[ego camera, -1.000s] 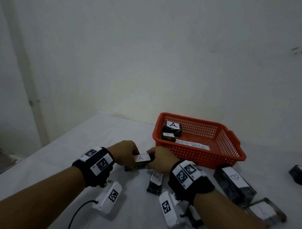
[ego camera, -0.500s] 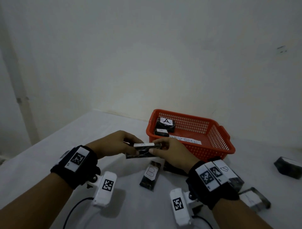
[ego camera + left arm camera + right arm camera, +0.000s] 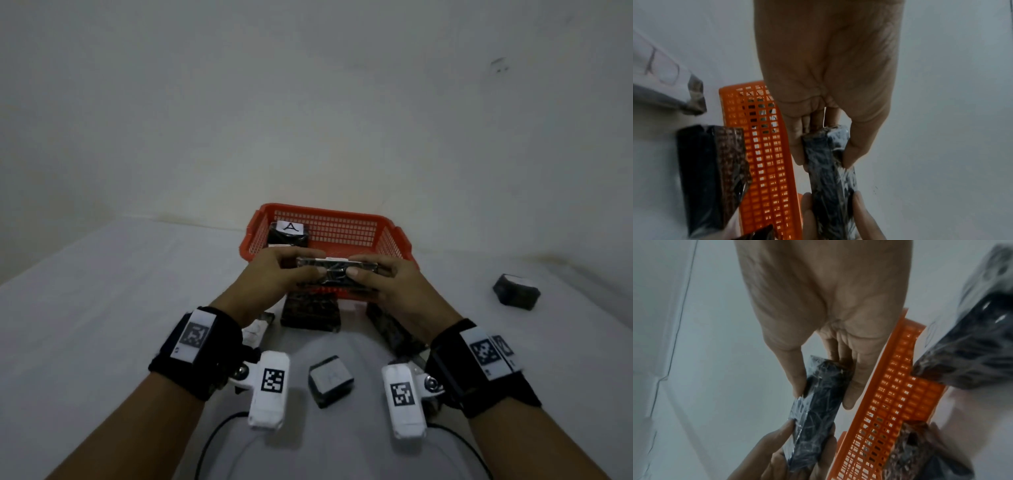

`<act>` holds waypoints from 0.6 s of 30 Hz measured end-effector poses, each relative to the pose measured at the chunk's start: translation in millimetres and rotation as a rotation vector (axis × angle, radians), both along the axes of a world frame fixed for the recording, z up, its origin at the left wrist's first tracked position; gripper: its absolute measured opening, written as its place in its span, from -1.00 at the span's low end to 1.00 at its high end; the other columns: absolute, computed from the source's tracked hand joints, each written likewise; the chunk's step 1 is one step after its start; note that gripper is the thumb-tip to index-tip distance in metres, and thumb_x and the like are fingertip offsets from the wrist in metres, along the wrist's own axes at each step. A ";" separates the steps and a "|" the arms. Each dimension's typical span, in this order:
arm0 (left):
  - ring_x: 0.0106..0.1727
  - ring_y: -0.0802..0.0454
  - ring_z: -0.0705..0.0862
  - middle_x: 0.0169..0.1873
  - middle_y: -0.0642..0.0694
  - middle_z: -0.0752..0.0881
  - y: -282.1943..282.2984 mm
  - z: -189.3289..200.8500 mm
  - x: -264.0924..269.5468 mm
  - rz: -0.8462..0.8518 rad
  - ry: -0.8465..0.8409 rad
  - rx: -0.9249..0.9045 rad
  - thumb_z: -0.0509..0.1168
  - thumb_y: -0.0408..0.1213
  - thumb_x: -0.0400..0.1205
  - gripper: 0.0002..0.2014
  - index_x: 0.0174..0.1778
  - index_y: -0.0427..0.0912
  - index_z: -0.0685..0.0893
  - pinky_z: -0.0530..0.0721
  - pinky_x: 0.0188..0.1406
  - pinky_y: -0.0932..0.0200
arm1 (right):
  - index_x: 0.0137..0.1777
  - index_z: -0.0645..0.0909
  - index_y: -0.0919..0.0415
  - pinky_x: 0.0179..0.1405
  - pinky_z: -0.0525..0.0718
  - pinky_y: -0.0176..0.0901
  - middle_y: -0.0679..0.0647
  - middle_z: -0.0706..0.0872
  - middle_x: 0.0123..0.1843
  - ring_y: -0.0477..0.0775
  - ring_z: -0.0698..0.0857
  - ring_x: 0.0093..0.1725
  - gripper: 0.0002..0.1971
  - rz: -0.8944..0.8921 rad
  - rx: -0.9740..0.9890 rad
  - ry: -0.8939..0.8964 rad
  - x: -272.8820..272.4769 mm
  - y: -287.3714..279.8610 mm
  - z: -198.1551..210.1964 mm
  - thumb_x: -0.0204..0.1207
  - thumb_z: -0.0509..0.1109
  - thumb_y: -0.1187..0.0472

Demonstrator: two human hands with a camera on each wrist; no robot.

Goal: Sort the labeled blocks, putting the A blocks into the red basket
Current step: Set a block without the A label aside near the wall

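Observation:
A long dark foil-wrapped block is held level between both hands, in front of the near wall of the red basket. My left hand pinches its left end with the thumb under and the fingers over. My right hand pinches its right end the same way. In the left wrist view the left hand grips the block. The right wrist view has the right hand round the block. Its label is barely visible. An A block lies in the basket's left corner.
Other dark blocks lie on the white table: one under my hands, one beneath my right wrist, a small cube between my forearms, one far right. A D-labelled block lies left of the basket. A wall stands behind.
Both hands have lifted the block and carried it forward to the basket's near wall. Its A label, plain a second ago, has tilted out of sight. The head view has shifted.

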State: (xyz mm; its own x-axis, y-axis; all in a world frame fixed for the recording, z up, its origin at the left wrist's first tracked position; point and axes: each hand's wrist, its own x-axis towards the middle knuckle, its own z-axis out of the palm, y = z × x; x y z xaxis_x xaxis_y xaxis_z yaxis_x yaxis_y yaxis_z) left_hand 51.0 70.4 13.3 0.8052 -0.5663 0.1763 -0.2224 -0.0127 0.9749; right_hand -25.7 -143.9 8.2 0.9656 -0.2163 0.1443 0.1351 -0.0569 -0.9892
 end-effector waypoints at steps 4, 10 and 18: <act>0.19 -0.09 0.86 0.18 -0.15 0.86 -25.5 -2.8 -11.9 -0.080 0.102 -0.088 0.47 -0.36 0.64 -0.66 0.35 -0.09 0.74 0.80 0.24 0.04 | 0.21 0.80 0.36 0.34 0.80 0.17 0.23 0.92 0.10 0.22 0.90 0.15 -0.72 -0.050 -0.065 -0.034 -13.6 -23.7 -0.8 0.54 0.61 0.27; 0.07 -0.09 0.89 0.03 -0.20 0.89 -59.6 -9.9 -25.3 -0.015 0.037 -0.126 0.41 -0.45 0.68 -0.77 0.24 -0.28 0.78 0.84 0.06 0.16 | 0.21 0.81 0.36 0.26 0.83 0.09 0.26 0.92 0.08 0.28 0.91 0.12 -0.61 -0.070 -0.060 -0.013 -26.3 -52.4 -4.7 0.42 0.68 0.19; 0.12 -0.07 0.87 0.06 -0.19 0.88 -84.6 -19.3 -31.4 -0.053 0.023 -0.104 0.41 -0.42 0.68 -0.75 0.28 -0.26 0.78 0.83 0.10 0.14 | 0.13 0.86 0.35 0.04 0.90 -0.07 0.31 0.91 0.01 0.30 0.92 0.03 -0.72 -0.123 -0.082 -0.043 -35.5 -65.9 -13.0 0.48 0.68 0.23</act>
